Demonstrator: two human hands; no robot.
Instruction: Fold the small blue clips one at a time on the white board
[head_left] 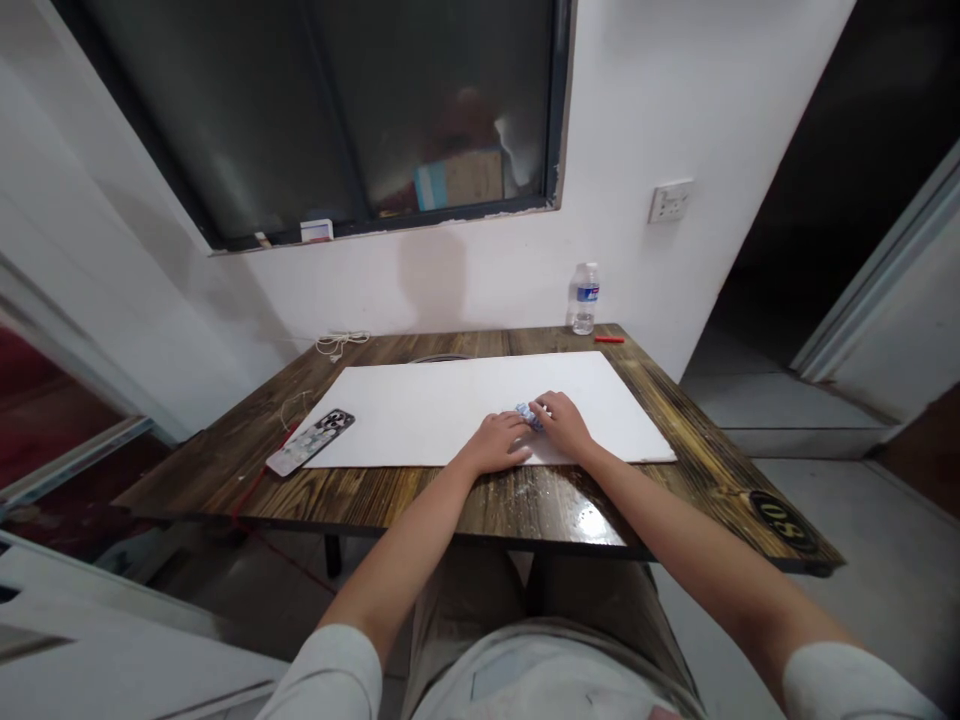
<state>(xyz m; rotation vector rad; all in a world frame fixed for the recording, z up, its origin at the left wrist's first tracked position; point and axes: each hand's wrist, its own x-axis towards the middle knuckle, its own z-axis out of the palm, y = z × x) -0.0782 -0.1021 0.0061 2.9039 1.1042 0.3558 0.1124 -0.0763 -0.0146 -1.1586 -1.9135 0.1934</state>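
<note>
A small blue-and-white patterned thing (529, 416), which looks crumpled or folded, lies on the white board (420, 405) near its front edge, right of centre. From the left, the fingers of my left hand (496, 444) press on it, with the thumb apart and nearer to me. My right hand (564, 424) curls its fingers over the other side. Much of the thing is hidden under my fingers, and its exact kind is too small to make out.
A phone (311, 442) in a patterned case overlaps the board's left edge. On the wooden table (697, 455) stand or lie a water bottle (585, 300), a red pen-like stick (609, 339) and a white cable (343, 341). Wall and window rise behind.
</note>
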